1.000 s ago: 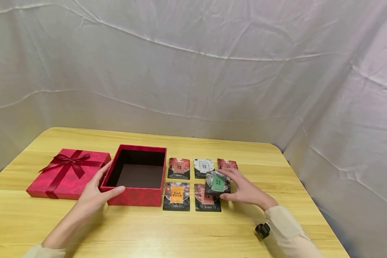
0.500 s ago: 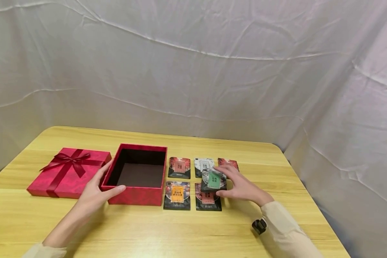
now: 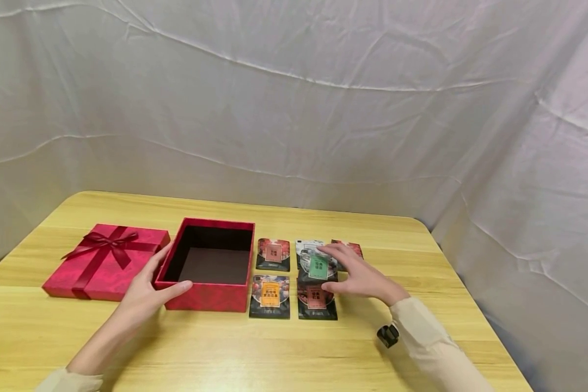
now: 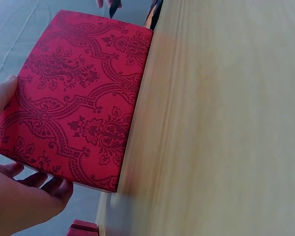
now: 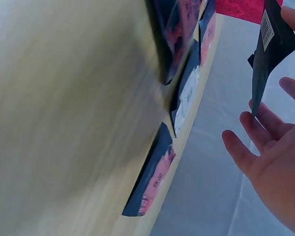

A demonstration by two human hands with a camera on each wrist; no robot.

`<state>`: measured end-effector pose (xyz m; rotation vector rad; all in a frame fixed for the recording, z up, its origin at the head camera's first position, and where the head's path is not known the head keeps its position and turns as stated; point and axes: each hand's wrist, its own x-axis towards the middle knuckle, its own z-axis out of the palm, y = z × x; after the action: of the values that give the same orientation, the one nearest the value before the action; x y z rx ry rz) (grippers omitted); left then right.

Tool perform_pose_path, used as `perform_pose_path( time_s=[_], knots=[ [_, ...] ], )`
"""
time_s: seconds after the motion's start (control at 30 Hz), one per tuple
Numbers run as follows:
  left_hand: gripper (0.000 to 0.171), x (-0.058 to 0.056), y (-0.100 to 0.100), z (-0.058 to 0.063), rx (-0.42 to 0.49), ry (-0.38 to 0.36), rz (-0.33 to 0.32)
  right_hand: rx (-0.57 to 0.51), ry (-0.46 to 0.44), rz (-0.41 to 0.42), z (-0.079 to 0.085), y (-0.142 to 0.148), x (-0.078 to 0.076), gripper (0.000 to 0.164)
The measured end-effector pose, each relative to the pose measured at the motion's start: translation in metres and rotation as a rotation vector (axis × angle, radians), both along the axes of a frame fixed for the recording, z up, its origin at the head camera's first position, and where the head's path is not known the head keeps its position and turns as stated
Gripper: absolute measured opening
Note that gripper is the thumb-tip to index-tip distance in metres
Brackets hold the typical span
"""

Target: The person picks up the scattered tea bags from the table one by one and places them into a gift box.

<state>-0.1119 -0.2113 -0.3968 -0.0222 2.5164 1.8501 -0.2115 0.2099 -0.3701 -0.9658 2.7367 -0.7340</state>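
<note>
My left hand (image 3: 144,294) grips the near left corner of a red gift box (image 3: 208,298), thumb along the front wall and fingers on the left side. The box stands uncovered, its dark inside in view; the left wrist view shows its patterned red wall (image 4: 73,98). Between thumb and fingertips, my right hand (image 3: 365,275) holds a tea sachet with a green label (image 3: 318,267) above the table. In the right wrist view the dark back of that sachet (image 5: 269,49) faces the camera, with the right hand (image 5: 275,157) at its edges. It overlaps a white-topped sachet (image 3: 306,247) and a pink-labelled one (image 3: 317,307).
A red lid (image 3: 103,267) with a dark ribbon bow lies left of the box. Right of the box lie an orange-labelled sachet (image 3: 269,299), a red one (image 3: 273,255) and, partly behind my right hand, another red one (image 3: 353,249). A pale cloth (image 3: 274,109) hangs behind the table.
My right hand has moved left with the green-labelled sachet, from beside the right-hand sachets to over the middle column. The left hand stays on the box.
</note>
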Motion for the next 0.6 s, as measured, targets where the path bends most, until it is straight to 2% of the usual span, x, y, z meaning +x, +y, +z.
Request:
perform_pose_path(
  time_s=[0.23, 0.6],
  knots=[
    [0.095, -0.001, 0.0, 0.001, -0.029, -0.001, -0.002, -0.011, -0.002, 0.013, 0.008, -0.006, -0.002, 0.079],
    [0.093, 0.0, 0.0, 0.001, -0.024, -0.018, 0.0, 0.045, -0.004, 0.051, 0.026, -0.025, -0.011, 0.079]
  ],
)
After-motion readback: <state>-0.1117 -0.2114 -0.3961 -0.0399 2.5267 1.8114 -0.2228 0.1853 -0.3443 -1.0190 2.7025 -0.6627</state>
